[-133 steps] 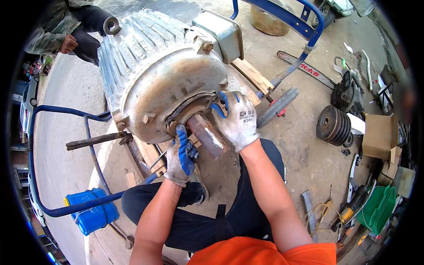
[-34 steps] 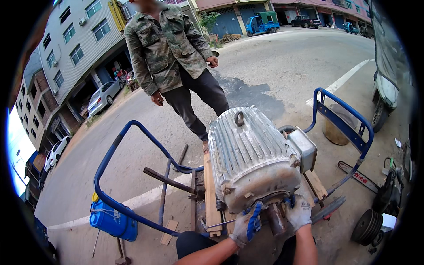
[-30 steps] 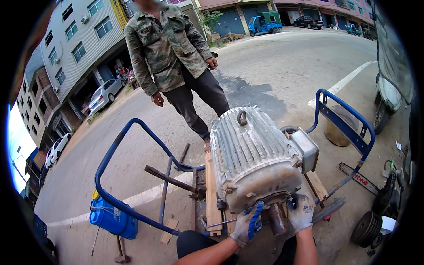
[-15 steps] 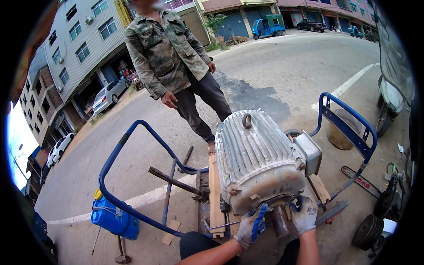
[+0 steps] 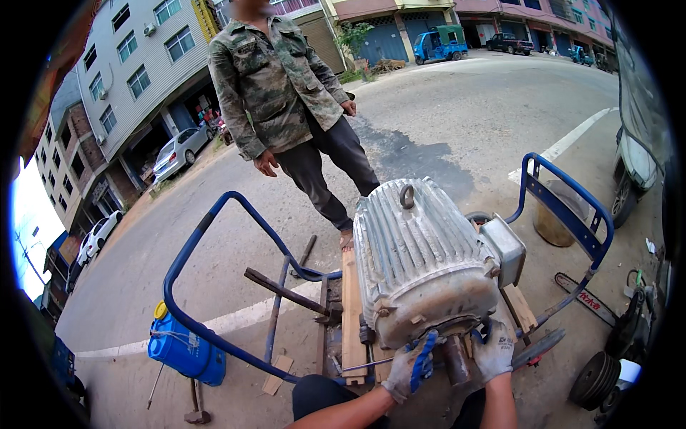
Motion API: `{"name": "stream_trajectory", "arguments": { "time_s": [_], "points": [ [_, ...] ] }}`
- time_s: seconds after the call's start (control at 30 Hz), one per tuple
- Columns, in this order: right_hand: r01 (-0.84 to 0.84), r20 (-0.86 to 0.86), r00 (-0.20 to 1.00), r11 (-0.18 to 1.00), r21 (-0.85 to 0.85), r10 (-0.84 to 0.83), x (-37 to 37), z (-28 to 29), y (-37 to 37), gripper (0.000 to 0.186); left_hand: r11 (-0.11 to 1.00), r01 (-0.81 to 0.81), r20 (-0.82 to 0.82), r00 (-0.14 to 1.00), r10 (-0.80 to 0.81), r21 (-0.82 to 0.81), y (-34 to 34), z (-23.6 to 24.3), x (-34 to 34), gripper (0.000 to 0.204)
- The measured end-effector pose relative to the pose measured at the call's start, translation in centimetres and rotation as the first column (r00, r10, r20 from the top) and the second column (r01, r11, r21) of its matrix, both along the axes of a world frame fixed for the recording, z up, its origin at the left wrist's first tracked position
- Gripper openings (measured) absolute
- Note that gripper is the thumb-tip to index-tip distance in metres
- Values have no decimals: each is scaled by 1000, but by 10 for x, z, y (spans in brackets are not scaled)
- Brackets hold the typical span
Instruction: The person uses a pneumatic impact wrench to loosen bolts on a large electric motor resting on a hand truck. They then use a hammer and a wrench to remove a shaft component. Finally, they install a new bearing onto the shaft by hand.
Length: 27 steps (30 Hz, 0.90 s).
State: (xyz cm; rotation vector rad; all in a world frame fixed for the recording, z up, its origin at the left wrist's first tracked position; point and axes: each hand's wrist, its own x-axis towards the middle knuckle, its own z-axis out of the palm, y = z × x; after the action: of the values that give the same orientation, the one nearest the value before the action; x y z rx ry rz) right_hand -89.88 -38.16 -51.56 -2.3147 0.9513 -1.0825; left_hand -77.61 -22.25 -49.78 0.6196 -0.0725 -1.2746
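A large grey electric motor [image 5: 421, 250] with cooling fins and a lifting eye on top lies on wooden planks [image 5: 353, 322], its bare shaft [image 5: 455, 361] toward me. My left hand [image 5: 411, 366], in a grey glove with blue-coated fingers, is curled just left of the shaft against the motor's end. A thin metal rod [image 5: 368, 365] runs up to that hand; whether it is gripped cannot be seen. Right of the shaft my gloved right hand [image 5: 493, 350] has bent fingers at the lower rim of the end cover. Both sets of fingertips are partly hidden.
A blue tubular frame [image 5: 187, 239] surrounds the motor. Left are a blue jug [image 5: 187, 350] and a hammer [image 5: 196, 411]. A chainsaw [image 5: 589, 299], a grooved pulley [image 5: 597, 380] and a bucket [image 5: 557, 214] stand right. A person in a camouflage jacket [image 5: 275, 82] stands beyond the motor.
The whole view has shifted slightly to the right. Both hands stay on either side of the shaft with little visible movement. The person opposite has turned the head a little.
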Motion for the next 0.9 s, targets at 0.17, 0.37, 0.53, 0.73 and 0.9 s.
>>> {"name": "stream_trajectory", "arguments": {
  "time_s": [0.17,0.37,0.53,0.73,0.9],
  "points": [
    [-10,-56,998,999,-37,8,-1,-5,-8,17,994,-29,92,996,19,107,-4,7,-3,33],
    [6,-133,991,983,182,19,3,5,-1,13,993,-68,98,993,58,102,-1,-1,-4,29],
    [4,-9,1000,998,63,-3,-1,5,-1,14,994,-78,95,993,71,71,-2,8,-6,26],
    [56,-114,992,998,5,-55,3,-14,-9,15,994,-72,98,993,64,83,-6,4,-6,26],
    [28,-102,995,977,212,-6,1,21,3,13,999,-48,45,998,46,25,-4,-9,-1,28]
  ]
}}
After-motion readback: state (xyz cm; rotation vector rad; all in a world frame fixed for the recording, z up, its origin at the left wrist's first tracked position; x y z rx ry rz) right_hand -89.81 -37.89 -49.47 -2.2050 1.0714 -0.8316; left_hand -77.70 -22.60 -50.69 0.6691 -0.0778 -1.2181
